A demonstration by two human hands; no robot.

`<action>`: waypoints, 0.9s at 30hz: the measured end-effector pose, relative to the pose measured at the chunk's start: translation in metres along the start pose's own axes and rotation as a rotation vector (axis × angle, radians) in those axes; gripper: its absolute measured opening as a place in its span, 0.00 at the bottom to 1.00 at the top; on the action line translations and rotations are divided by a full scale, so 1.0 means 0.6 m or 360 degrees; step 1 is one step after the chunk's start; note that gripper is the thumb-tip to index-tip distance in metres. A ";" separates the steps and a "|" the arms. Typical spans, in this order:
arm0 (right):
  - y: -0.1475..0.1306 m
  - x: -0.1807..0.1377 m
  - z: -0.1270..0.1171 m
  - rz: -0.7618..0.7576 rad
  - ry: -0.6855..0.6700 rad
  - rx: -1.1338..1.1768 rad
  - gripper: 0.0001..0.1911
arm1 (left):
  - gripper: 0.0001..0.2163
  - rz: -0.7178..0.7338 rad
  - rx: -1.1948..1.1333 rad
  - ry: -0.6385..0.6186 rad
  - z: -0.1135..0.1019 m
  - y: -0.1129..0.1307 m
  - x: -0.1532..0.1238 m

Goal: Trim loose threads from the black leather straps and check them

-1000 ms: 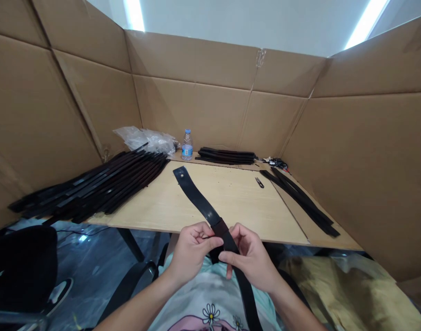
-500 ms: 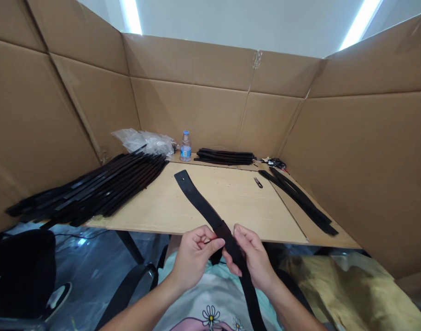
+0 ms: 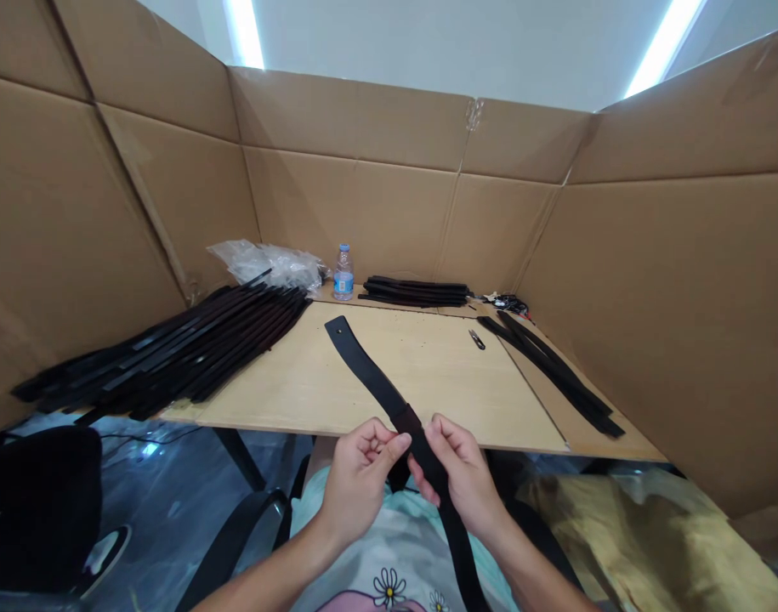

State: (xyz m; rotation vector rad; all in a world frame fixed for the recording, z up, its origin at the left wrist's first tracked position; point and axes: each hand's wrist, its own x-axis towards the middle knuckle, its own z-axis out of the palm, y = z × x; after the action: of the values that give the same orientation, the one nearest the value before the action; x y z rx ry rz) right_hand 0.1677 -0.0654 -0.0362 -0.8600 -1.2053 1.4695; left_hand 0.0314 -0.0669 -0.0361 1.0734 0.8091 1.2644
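A long black strap (image 3: 371, 379) slants across my lap, its far end with a small hole lying above the table. A dark sleeve (image 3: 409, 418) seems to wrap round the strap's middle. My left hand (image 3: 366, 472) pinches the strap's left edge with thumb and fingers near the sleeve's upper end. Opposite it, my right hand (image 3: 457, 466) grips the right edge, thumb on top and fingertips showing beneath. The lower part of the strap hangs down over my lap and out of the frame.
Black strips (image 3: 190, 344) are heaped at the left, beside clear plastic bags (image 3: 270, 262). A water bottle (image 3: 343, 274) and a stack of black strips (image 3: 416, 291) stand at the back. Thread snips (image 3: 476, 339) and two black straps (image 3: 554, 374) lie right. Cardboard walls (image 3: 350, 195) enclose the table.
Both hands keep hold of the strap and have barely moved. The strap's far end has shifted very slightly to the right.
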 end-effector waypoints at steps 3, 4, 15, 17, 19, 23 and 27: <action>-0.004 0.004 -0.004 -0.0052 -0.0070 0.0072 0.21 | 0.18 0.0041 0.0024 0.0067 -0.004 0.006 0.007; -0.005 0.005 -0.007 -0.0068 -0.0085 0.0075 0.20 | 0.18 0.0059 0.0042 0.0082 -0.006 0.008 0.008; 0.003 0.019 -0.024 -0.0094 -0.0314 0.0007 0.18 | 0.18 -0.0011 -0.0106 0.0120 -0.002 0.010 0.008; 0.001 0.019 -0.025 -0.0059 -0.0366 0.0000 0.14 | 0.18 -0.0033 -0.0110 0.0108 -0.002 0.012 0.007; -0.001 0.018 -0.027 -0.0022 -0.0371 -0.0004 0.13 | 0.18 -0.0036 -0.0134 0.0093 -0.002 0.015 0.005; -0.004 0.009 -0.027 0.0064 -0.0369 0.0010 0.18 | 0.18 -0.0076 -0.0162 -0.0037 -0.002 0.018 0.002; -0.002 0.001 -0.023 0.0045 -0.0339 -0.0027 0.21 | 0.16 -0.0055 -0.0204 -0.0199 -0.003 0.017 0.000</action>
State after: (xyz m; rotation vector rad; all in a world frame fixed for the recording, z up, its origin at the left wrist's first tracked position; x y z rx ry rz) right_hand 0.1808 -0.0611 -0.0382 -0.7482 -1.3685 1.6073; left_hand 0.0265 -0.0666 -0.0271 1.0199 0.6409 1.1916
